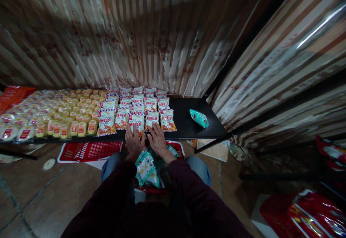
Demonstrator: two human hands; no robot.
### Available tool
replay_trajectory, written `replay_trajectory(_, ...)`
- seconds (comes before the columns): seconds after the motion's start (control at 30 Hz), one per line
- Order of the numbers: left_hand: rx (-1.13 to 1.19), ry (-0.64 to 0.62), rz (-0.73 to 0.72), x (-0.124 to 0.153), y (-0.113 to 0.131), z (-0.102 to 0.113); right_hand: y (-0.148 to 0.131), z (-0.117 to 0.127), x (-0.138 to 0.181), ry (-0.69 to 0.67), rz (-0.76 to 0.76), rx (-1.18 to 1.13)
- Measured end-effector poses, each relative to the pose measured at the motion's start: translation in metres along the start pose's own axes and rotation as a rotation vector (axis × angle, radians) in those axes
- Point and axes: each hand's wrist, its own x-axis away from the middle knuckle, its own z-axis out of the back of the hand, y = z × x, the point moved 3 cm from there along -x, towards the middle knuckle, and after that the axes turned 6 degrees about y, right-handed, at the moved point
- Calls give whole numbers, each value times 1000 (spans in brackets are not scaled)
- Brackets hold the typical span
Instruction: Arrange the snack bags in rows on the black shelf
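On the black shelf [186, 122] stand rows of white snack bags [135, 119] with orange pictures and striped edges. My left hand [133, 140] rests its outstretched fingers on the front of one bag in the nearest row. Just to its right, my right hand [157, 139] lies with fingers spread against the neighbouring snack bag [151, 118]. Neither hand is wrapped round anything. Below my hands, between my knees, teal snack bags [147, 169] fill a red basket [180, 148]. A single teal bag [199, 118] lies on the shelf's right part.
Several rows of small yellow wrapped cakes [72, 112] and round white packets [25, 131] cover the shelf's left side, beside an orange bag [16, 97]. A red plastic basket [89, 151] sits under the front edge. Red packages [316, 212] are at lower right; striped sheeting [162, 32] hangs behind.
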Motion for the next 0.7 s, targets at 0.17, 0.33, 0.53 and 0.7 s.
replay_trajectory(0.17,-2,-22,28,-2,1,-1,2,0,0,4,-14,-11)
replay_trajectory(0.33,-13,-35,55,-2,1,0,-1,-2,-2,10,-11,-3)
replay_trajectory(0.53,15,-14,42,-1,-3,0,-5,-7,-5,41,10,3)
replay_trajectory(0.7,44,20,51,-4,-7,1,-6,-13,-6,47,29,-14)
